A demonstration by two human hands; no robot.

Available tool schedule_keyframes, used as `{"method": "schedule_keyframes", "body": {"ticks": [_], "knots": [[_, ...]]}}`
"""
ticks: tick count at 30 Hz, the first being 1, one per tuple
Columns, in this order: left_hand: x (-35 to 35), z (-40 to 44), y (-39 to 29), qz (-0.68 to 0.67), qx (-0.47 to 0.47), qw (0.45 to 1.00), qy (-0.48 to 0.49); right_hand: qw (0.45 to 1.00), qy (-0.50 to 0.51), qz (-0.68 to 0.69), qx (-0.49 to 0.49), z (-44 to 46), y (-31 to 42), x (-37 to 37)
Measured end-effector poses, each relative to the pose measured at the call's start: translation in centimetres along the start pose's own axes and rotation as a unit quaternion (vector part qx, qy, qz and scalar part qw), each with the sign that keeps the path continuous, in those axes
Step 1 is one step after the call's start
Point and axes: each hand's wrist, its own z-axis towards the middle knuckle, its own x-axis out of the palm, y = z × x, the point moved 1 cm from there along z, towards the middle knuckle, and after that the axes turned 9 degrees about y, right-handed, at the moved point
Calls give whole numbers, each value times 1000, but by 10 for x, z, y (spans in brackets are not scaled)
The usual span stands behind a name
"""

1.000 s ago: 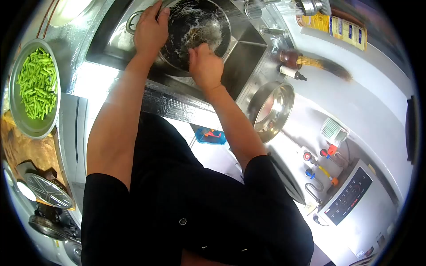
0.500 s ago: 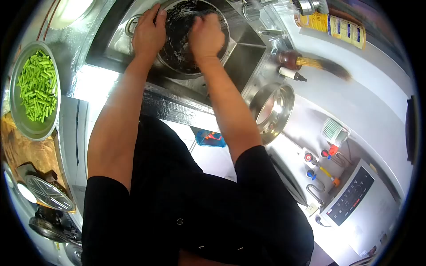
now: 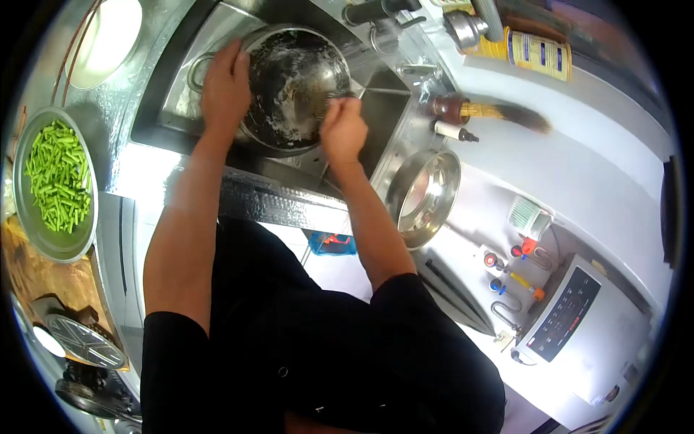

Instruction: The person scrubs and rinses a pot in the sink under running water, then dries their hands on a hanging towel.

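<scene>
Now | left fingers (image 3: pixel 230 58) clasp pan (image 3: pixel 289 52) | right fingers (image 3: pixel 351 107) curled, hold unclear | yellow label (image 3: pixel 538 55) illegible

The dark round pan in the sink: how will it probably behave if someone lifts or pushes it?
The pan is probably stiff: its round rim looks metallic. It may be slippery, since whitish streaks and a wet-looking sheen show inside. Lifted only by the loop handle, it would likely tip, as that handle sits at one side.

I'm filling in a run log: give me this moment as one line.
pan: at sink, whitish streaks inside | left hand: at rim beside loop handle | right hand: curled near opposite rim, grip contents unclear
</scene>
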Motion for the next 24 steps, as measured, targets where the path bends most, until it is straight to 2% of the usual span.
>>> {"method": "schedule_keyframes", "body": {"ticks": [4, 6, 9, 10, 12, 13, 17, 21, 22, 24], "knots": [[-6, -4, 0, 36, -6, 999, 0, 997, -54, -59, -21, 67, 31, 17], [-9, -3, -1, 20, -8, 1000, 15, 997, 2, -70, -16, 64, 38, 8], [-1, -1, -8, 9, -3, 1000, 7, 1000, -12, 0, -11, 6, -7, -12], [-2, -1, -7, 7, 3, 1000, 10, 1000, -12, 3, -21, 23, -6, -6], [-6, 1, -6, 0, -13, 1000, 25, 993, -46, -110, -22, 52, 4, 6], [-12, 1, -7, 12, -11, 1000, 25, 994, -33, -96, -36, 70, 17, 4], [-5, -2, -7, 6, 13, 1000, 21, 1000, -10, -7, -8, 7, -20, -5], [-8, 2, -4, 23, 11, 999, 20, 995, -28, -93, -22, 72, -1, -1], [-12, -1, -6, 3, 2, 999, 32, 997, -25, -67, -16, 78, -4, 4], [-9, 1, -10, -5, 2, 999, 33, 998, -27, -43, -21, 34, -19, -6]]}}
